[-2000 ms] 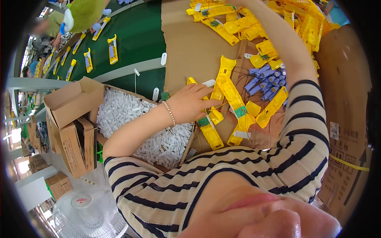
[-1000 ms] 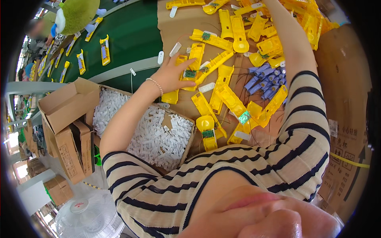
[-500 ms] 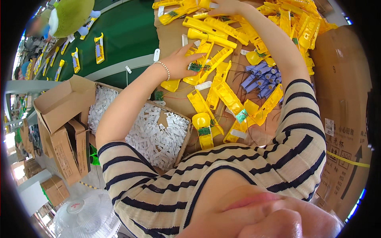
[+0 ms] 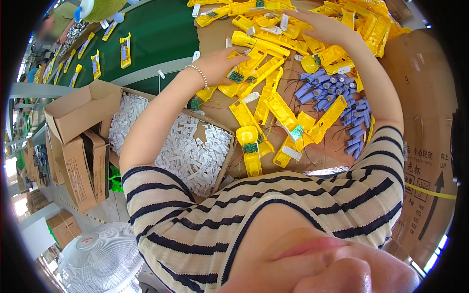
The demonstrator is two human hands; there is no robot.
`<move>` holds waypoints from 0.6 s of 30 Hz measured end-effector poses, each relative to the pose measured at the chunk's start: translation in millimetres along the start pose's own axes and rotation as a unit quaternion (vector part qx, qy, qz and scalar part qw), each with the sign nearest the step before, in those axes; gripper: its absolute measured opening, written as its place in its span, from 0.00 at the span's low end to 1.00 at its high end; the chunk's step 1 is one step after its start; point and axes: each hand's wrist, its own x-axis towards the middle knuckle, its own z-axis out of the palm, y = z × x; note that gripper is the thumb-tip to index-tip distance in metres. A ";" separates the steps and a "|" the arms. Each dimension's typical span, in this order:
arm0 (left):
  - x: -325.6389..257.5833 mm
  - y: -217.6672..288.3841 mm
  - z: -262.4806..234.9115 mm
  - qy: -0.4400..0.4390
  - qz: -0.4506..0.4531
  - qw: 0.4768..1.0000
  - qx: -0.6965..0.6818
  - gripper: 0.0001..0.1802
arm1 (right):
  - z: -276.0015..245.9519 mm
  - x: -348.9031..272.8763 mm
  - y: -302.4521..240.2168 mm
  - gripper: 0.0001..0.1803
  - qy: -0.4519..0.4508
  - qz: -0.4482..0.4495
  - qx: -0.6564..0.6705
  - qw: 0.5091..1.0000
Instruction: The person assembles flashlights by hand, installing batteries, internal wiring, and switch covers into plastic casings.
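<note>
My left hand [image 4: 219,67], with a beaded bracelet at its wrist, is at a yellow plastic housing [image 4: 251,62]. Its fingers are curled in at the housing's edge, and their tips are partly hidden. Just below those fingers lies a small green circuit board [image 4: 236,76] with thin wires. Farther right, my right hand [image 4: 325,27] reaches over the pile of yellow housings [image 4: 273,41], fingers stretched out and nothing visibly held. A small white part [image 4: 284,22] lies by its fingertips. Below the right forearm is a heap of purple wired cylinders [image 4: 325,90].
A carton of small white parts [image 4: 195,151] sits by my left arm, beside an open cardboard box [image 4: 80,115]. Yellow units line the green conveyor [image 4: 151,44], with another person [image 4: 61,24] beyond. A large carton [image 4: 420,122] stands right; a white fan [image 4: 100,254] is lower left.
My right hand has moved right, away from the upper pieces, uncovering more housings and purple cylinders. My left hand's spread fingers have drawn in. The conveyor units have shifted slightly.
</note>
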 end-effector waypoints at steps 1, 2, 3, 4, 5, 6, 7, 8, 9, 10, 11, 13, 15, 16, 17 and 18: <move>-5.9 7.4 -9.2 0.002 0.000 1.000 0.001 0.42 | -2.5 -17.4 -10.5 0.36 0.045 0.058 -0.021 0.997; -16.4 17.7 -18.9 -0.005 -0.044 0.998 0.032 0.41 | -2.7 -35.6 -21.0 0.34 0.089 0.115 -0.040 0.989; -24.4 27.1 -26.1 -0.014 -0.084 0.994 0.063 0.41 | 0.1 -58.0 -27.9 0.32 0.102 0.087 -0.015 0.991; -31.2 30.5 -29.6 -0.018 -0.082 0.995 0.060 0.41 | 5.8 -77.8 -35.2 0.30 0.112 0.058 0.011 0.992; -44.6 33.4 -32.7 0.028 -0.066 0.995 0.073 0.40 | 10.7 -92.1 -48.4 0.29 0.087 0.046 0.053 0.994; -57.2 38.7 -34.8 0.073 -0.050 0.992 0.086 0.38 | 15.8 -106.0 -61.9 0.29 0.061 0.034 0.095 0.993; -69.5 48.7 -36.4 0.068 -0.052 0.993 0.084 0.38 | 22.9 -120.2 -81.1 0.29 0.058 0.032 0.099 0.993; -80.7 58.8 -39.4 0.097 -0.048 0.987 0.121 0.38 | 32.2 -129.1 -102.0 0.28 0.022 0.087 0.127 0.988; -90.3 68.4 -41.2 0.124 -0.045 0.978 0.160 0.37 | 44.3 -131.2 -117.2 0.27 -0.014 0.140 0.154 0.978; -100.3 79.7 -43.4 0.125 -0.037 0.980 0.153 0.35 | 56.8 -134.7 -132.3 0.27 -0.016 0.142 0.158 0.977; -106.6 91.7 -45.4 0.121 -0.034 0.980 0.151 0.35 | 72.4 -138.1 -145.6 0.27 0.015 0.141 0.143 0.980; -117.1 114.4 -46.0 0.070 -0.028 0.994 0.083 0.34 | 98.5 -143.6 -168.1 0.27 0.043 0.145 0.130 0.980; -126.0 131.6 -38.7 0.089 -0.012 0.992 0.094 0.32 | 117.1 -142.5 -176.2 0.26 0.106 0.144 0.084 0.980; -131.3 141.2 -38.2 0.081 -0.011 0.993 0.087 0.32 | 121.3 -143.0 -175.8 0.26 0.113 0.140 0.087 0.980; -135.6 149.3 -38.2 0.075 -0.010 0.994 0.082 0.32 | 119.6 -144.0 -174.1 0.26 0.113 0.140 0.088 0.980; -140.2 155.4 -37.6 0.074 -0.009 0.994 0.083 0.32 | 113.6 -145.9 -172.6 0.25 0.141 0.171 0.139 0.965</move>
